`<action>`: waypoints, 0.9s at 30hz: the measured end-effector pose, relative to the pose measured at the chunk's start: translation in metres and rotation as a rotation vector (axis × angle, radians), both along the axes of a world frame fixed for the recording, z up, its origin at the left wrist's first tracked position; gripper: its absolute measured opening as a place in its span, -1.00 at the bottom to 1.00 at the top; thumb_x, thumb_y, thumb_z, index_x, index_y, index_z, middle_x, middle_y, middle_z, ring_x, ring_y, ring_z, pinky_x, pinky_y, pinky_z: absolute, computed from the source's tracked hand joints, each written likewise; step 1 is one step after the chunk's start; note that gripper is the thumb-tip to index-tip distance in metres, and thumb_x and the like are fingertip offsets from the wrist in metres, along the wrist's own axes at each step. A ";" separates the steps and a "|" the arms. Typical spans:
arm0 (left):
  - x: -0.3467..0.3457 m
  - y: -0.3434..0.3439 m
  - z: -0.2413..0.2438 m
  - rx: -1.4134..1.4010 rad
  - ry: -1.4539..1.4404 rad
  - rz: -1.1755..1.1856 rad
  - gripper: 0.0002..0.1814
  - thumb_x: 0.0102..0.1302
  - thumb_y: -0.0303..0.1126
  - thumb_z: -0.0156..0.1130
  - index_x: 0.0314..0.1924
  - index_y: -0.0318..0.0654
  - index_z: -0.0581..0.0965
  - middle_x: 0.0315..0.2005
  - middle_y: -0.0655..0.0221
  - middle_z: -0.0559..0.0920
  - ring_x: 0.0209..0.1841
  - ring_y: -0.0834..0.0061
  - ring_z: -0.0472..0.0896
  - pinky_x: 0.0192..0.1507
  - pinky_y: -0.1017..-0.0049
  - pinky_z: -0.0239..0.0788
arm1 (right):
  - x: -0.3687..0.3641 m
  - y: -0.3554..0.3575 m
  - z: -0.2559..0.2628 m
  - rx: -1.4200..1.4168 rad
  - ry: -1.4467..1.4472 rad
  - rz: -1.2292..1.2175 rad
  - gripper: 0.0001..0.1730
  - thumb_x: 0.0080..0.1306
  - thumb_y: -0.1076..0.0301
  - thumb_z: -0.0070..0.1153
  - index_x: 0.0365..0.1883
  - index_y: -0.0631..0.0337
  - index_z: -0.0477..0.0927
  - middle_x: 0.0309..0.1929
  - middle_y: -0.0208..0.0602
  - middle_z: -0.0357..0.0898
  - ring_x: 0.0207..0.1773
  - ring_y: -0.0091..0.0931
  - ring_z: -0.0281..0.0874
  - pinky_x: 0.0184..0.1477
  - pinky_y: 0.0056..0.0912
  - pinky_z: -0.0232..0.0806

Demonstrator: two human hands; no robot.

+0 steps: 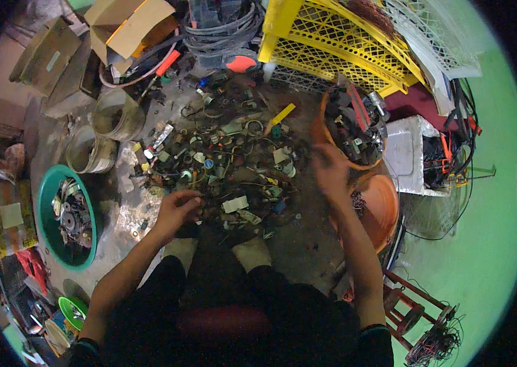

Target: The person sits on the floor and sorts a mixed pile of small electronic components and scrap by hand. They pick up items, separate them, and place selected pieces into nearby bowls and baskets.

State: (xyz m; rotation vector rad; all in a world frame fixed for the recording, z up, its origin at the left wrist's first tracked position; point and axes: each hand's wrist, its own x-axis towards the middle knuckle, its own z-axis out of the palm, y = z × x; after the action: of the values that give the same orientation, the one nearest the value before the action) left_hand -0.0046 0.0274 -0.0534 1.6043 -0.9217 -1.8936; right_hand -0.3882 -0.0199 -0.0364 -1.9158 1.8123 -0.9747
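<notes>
A wide pile of mixed small scrap (222,156), with plastic bits, wires and metal parts, lies on the floor before me. My left hand (178,213) hovers at the near left edge of this pile, its fingers curled towards the thumb; whether something small sits between them is unclear. On the other side my right hand (330,172) is blurred, close to an orange tub (324,120) full of dark metal and plastic parts. What that hand holds, if anything, cannot be made out. Just below it stands a second orange basin (384,206) with some small dark pieces inside.
At left are a green basin (42,211) of metal parts and two cloudy plastic buckets (118,114). Cardboard boxes (137,30), coiled hose (222,32) and yellow plastic crates (341,50) line the back. A white foam box (403,158) and a reddish metal frame (405,293) stand right.
</notes>
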 end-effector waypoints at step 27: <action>0.079 -0.051 -0.095 -0.805 -0.934 -0.499 -0.27 0.03 -0.28 0.31 0.25 -0.19 0.33 0.32 0.07 0.22 0.37 -0.06 0.14 0.33 0.03 0.09 | 0.127 -0.052 -0.100 0.270 0.509 0.511 -0.53 0.10 0.33 0.24 0.03 0.11 0.55 0.31 -0.01 0.27 0.15 -0.05 0.43 0.13 -0.04 0.34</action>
State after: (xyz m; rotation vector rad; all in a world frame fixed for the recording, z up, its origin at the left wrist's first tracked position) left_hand 0.0745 -0.0234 -0.1481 1.7486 -2.2592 -0.6537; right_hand -0.2608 -0.0717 -0.1369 -2.4022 1.4444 -0.0716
